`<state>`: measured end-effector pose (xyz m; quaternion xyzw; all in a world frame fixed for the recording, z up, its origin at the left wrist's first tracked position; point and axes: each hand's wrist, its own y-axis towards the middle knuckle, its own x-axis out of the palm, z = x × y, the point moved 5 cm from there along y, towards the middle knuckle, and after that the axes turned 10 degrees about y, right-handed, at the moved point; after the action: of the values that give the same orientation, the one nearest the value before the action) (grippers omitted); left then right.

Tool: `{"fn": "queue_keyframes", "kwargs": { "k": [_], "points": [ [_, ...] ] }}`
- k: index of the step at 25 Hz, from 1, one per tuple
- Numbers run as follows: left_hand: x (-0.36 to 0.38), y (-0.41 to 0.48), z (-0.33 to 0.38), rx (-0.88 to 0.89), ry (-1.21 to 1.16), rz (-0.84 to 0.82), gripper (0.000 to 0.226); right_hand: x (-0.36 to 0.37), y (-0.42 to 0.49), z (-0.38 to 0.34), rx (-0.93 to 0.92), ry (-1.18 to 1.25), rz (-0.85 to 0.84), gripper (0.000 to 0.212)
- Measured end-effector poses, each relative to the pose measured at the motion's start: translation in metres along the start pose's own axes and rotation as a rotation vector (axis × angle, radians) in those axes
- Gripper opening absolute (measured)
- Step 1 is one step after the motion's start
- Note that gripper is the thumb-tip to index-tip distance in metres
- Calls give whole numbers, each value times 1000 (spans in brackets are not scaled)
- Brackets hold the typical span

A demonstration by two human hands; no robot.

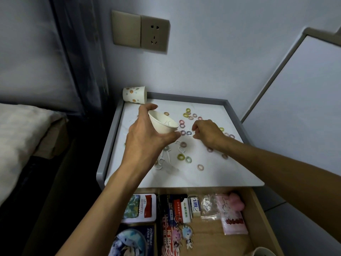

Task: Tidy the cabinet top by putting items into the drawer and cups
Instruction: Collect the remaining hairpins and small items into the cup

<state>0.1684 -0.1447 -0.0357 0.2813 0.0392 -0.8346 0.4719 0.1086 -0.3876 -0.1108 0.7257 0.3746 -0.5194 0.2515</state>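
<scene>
We see a dim, blue-tinted room. The white cabinet top (212, 172) is the brightest area, with only faint, diffuse shadows on it. The curtain (79, 61) and bed (22, 130) sink into murk. The wall panel (304, 108) edges bow with wide-angle distortion, and the drawer (208, 235) looks slightly soft.

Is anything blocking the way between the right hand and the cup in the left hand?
Nothing visible does. The white cup, gripped by the left hand, tilts its mouth toward the right hand; only an open gap lies between them.
</scene>
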Motion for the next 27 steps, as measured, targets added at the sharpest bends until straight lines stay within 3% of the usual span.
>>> {"fn": "queue_keyframes", "kwargs": {
  "k": [12,20,24,27],
  "points": [
    [-3,3,-4,-8,-25,1,85,-8,-9,-3,-25,-232,-11,17],
    [-12,4,-3,-19,-31,42,82,-33,-8,4,-186,-331,-56,38],
    [-13,4,-3,-25,-43,41,81,-33,-3,1,-140,-130,71,29],
    [-18,5,-8,-35,-61,64,80,-24,4,-23,-210,10,45,23]
  ]
}}
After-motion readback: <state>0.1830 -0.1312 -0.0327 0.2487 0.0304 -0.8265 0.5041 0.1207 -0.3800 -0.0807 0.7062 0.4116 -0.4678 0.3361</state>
